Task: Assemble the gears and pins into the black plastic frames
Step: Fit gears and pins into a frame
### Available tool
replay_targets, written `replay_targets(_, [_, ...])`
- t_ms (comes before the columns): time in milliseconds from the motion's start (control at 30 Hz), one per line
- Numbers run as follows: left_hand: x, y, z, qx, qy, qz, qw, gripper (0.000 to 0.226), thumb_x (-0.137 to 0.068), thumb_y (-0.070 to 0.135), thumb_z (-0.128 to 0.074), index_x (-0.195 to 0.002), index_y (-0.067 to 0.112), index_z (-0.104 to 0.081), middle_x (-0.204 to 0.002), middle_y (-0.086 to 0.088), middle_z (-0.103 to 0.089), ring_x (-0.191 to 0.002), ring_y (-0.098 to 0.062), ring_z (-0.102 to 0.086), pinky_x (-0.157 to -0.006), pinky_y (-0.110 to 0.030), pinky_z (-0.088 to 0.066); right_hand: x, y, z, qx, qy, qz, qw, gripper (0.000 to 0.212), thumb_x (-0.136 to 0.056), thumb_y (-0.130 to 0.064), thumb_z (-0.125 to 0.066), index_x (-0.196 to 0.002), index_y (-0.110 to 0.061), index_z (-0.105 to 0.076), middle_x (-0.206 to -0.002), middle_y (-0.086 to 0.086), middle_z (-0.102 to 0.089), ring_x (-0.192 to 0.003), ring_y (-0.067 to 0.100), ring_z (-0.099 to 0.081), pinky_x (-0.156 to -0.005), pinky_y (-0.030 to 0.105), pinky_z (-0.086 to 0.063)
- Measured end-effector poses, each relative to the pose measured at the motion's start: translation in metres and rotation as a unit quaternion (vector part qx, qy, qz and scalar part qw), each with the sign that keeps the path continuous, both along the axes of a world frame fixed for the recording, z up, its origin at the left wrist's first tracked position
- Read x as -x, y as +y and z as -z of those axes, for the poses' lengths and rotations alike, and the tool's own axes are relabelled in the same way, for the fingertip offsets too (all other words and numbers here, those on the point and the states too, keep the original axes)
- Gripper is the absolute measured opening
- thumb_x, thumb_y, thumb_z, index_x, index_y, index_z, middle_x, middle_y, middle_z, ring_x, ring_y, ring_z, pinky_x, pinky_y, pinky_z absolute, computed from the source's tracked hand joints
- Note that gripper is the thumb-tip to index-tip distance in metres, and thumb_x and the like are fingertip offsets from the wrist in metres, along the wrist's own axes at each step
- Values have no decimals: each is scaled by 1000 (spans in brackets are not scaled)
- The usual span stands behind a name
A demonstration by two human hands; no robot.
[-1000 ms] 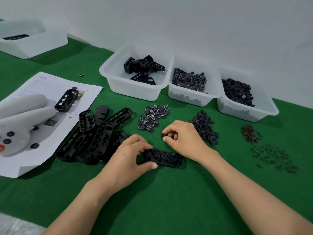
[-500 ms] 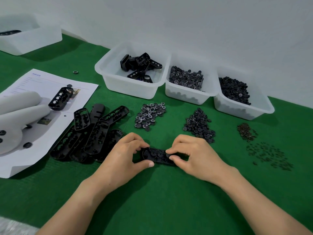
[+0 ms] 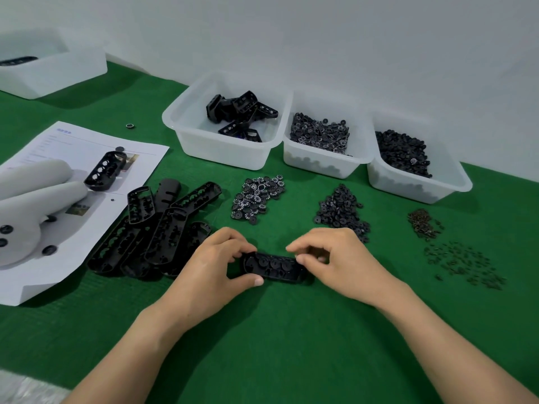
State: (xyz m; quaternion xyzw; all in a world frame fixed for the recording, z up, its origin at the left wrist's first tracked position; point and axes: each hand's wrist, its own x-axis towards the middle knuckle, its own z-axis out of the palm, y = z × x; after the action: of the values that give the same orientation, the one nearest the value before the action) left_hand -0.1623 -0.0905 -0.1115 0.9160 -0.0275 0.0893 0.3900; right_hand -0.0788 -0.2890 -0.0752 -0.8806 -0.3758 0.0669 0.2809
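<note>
A black plastic frame lies on the green mat at the centre, with several gears seated in it. My left hand grips its left end between thumb and fingers. My right hand has its fingers curled over the frame's right end, thumb and forefinger pinched there; what they pinch is too small to tell. Behind the hands lie a pile of white-marked gears, a pile of black gears, brown pins and small black pins. A heap of empty frames lies to the left.
Three white bins stand along the wall: frames, patterned gears, black gears. Another bin sits far left. A paper sheet carries a grey plush toy and one frame.
My right hand came down from behind the frame onto its right end and now pinches there. My left hand kept its grip on the left end.
</note>
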Motion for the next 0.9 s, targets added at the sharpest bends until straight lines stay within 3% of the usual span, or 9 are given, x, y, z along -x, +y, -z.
replay_targets(133, [-1, -1, -1, -14, 4, 0, 1000, 45, -70, 39, -72, -111, 23, -61, -101, 23, -46, -94, 8, -45, -79, -4, -36, 11, -2, 8, 9, -16, -10, 1000, 15, -84, -11, -62, -91, -21, -72, -90, -10, -60, -75, -1, -52, -70, 20, -43])
replay_targets(233, [-4, -7, -3, -50, 2, 12, 999, 46, -71, 42, -70, -113, 24, -60, -103, 18, -46, -93, 1, -43, -84, -11, -34, 16, -15, 13, -20, -25, 14, 999, 16, -85, -10, -62, -94, -19, -70, -91, -11, -57, -75, -2, -50, -67, 8, -36])
replay_targets(367, [-14, -27, -7, -98, -9, 50, 994, 49, -73, 48, -65, -115, 24, -58, -107, 13, -47, -101, -4, -42, -92, -17, -34, 11, -51, 16, -65, -40, 143, 987, 15, -81, -4, -66, -89, -16, -70, -83, -14, -59, -80, -5, -54, -67, 3, -37])
replay_targets(500, [-28, -58, -11, -124, -6, 87, 988, 51, -75, 51, -62, -118, 25, -55, -108, 12, -45, -106, -7, -39, -96, -20, -32, -12, -83, 17, -29, -42, 278, 959, 11, -81, -8, -67, -87, -17, -68, -79, -10, -60, -67, -5, -52, -63, 2, -39])
replay_targets(700, [-43, -91, -11, -103, 12, 103, 989, 48, -72, 51, -66, -110, 25, -56, -106, 11, -44, -106, -7, -38, -94, -18, -29, -39, -81, 18, 17, -28, 239, 971, 15, -80, -20, -68, -94, -25, -67, -75, -8, -57, -60, -1, -45, -67, 20, -38])
replay_targets(900, [-39, -85, -8, -52, 43, 123, 990, 39, -61, 53, -73, -89, 33, -56, -102, 17, -43, -102, -2, -38, -90, -13, -29, -45, -71, 22, 0, -18, 209, 978, 15, -78, -14, -69, -77, -27, -61, -84, -10, -49, -65, -1, -44, -65, 19, -37])
